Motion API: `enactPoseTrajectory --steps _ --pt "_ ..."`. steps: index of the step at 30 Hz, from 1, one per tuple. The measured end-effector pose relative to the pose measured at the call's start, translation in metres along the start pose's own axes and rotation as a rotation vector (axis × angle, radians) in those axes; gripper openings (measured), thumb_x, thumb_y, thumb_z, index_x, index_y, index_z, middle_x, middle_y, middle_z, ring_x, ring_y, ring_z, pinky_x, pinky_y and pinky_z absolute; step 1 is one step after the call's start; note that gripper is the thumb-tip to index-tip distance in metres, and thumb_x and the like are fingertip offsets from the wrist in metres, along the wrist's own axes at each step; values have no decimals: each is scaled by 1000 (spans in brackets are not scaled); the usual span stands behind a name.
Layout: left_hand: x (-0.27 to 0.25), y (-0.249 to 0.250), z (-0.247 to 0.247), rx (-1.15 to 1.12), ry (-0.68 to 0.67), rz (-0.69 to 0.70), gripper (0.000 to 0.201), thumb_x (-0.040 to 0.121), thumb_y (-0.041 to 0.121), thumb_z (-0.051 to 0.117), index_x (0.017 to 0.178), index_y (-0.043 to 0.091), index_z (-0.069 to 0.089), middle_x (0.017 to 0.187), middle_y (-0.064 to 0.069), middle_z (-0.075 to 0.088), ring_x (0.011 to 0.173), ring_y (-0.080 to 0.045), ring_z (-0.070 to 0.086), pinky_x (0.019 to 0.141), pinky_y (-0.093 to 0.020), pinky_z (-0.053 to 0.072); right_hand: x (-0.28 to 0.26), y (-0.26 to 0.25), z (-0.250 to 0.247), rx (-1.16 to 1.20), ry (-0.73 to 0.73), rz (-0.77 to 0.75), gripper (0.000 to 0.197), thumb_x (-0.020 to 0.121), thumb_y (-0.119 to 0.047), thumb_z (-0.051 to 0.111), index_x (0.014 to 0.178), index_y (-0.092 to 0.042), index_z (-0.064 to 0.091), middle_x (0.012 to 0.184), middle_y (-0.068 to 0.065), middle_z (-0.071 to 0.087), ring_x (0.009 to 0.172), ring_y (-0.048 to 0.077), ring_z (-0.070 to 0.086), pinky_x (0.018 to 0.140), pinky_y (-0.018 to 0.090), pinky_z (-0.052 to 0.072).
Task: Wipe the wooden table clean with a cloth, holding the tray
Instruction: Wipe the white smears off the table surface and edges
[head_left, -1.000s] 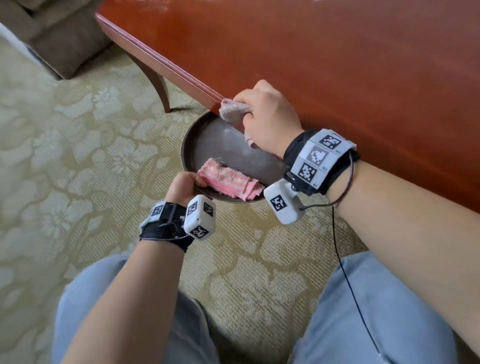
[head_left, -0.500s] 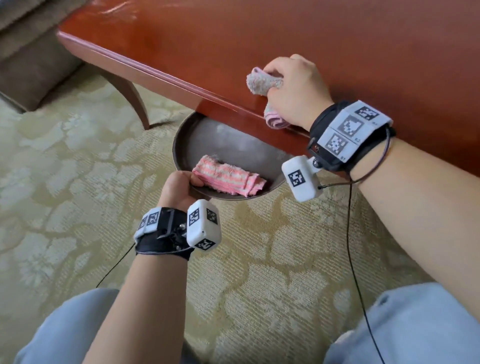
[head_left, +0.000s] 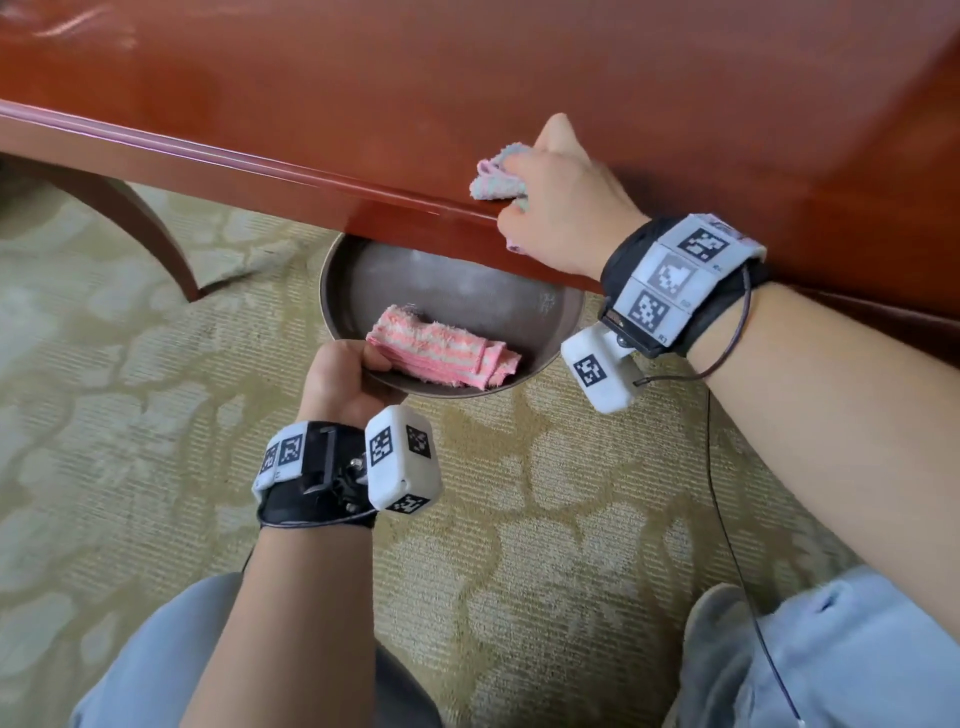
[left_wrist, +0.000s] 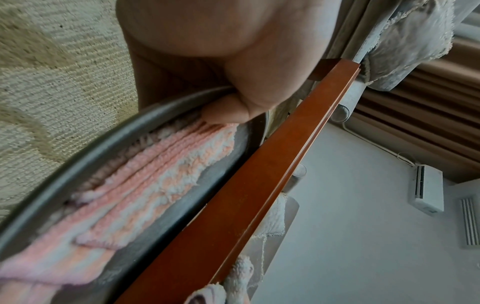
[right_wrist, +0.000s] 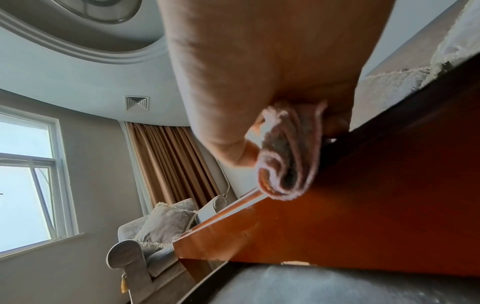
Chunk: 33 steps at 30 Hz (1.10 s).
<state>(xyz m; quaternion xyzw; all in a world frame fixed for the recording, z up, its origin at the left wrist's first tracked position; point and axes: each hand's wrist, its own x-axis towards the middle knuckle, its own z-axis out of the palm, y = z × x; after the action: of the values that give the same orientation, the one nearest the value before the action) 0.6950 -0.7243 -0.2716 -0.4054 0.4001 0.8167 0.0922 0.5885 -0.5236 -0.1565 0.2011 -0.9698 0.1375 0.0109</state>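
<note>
**Cloth on tabletop edge, tray held below**

Head view: The red-brown wooden tabletop (head_left: 571, 78) fills the upper part of the frame, its moulded edge running from the left edge down toward centre right. The right hand (head_left: 563, 208) lies at that edge, right of centre, its grip clenched around a bunched pale pink-and-grey cloth (head_left: 493, 179), which lies against the wood. A round dark tray (head_left: 340, 291) sits at frame centre, partly tucked under the tabletop edge and below it. The left hand (head_left: 343, 379) grasps the tray's near rim, thumb over the rim. A folded pink striped cloth (head_left: 441, 351) lies in the tray, just beside the thumb. A curved table leg (head_left: 140, 223) stands at left on patterned carpet (head_left: 545, 519). Both wrists carry marker-tagged bands.

Left wrist view: The left hand (left_wrist: 233, 61) occupies the upper centre, thumb pressed over the tray (left_wrist: 64, 168) rim. The pink striped cloth (left_wrist: 155, 174) runs along the tray from centre to lower left, touching the thumb tip. The tabletop (left_wrist: 246, 195) edge crosses diagonally from upper right to bottom centre. Carpet (left_wrist: 52, 72) fills the left side.

Right wrist view: The right hand (right_wrist: 259, 72) fills the upper centre, grip closed on the folded cloth (right_wrist: 285, 154), which rests against the tabletop (right_wrist: 363, 205) at right. The tray (right_wrist: 311, 288) lies along the bottom edge, below the tabletop. An armchair (right_wrist: 145, 246) with a cushion stands at lower left, a window (right_wrist: 26, 174) at far left.
</note>
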Motion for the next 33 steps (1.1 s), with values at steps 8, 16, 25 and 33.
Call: enactPoseTrajectory --steps 8,16,25,33 --pt "9 13 -19 11 -19 -22 80 31 -5 45 110 11 41 115 -14 51 109 -33 54 105 -51 45 12 -12 4 -55 -24 -2 32 86 -11 63 118 -7 63 118 16 46 95 37 55 83 43 49" --pt "10 22 -21 -67 -53 -65 33 50 -5 32 77 12 40 89 -10 48 98 -31 49 107 -46 45 35 -29 10 97 58 7 32 78 -10 71 109 -17 68 113 9 57 100 25 53 83 31 41" --pt "4 28 -22 -39 -44 -38 30 49 -5 31 72 14 36 78 -7 44 88 -29 46 104 -44 47 64 -77 25 60 25 -109 28 77 -10 72 103 -18 66 111 7 57 103 28 53 75 30 37" --pt "2 26 -23 -4 -35 -19 31 45 -4 34 71 13 35 81 -9 45 92 -31 48 103 -48 47 63 -51 1 257 305 -19 38 81 -19 68 119 -22 67 109 2 49 98 11 47 77 8 31"
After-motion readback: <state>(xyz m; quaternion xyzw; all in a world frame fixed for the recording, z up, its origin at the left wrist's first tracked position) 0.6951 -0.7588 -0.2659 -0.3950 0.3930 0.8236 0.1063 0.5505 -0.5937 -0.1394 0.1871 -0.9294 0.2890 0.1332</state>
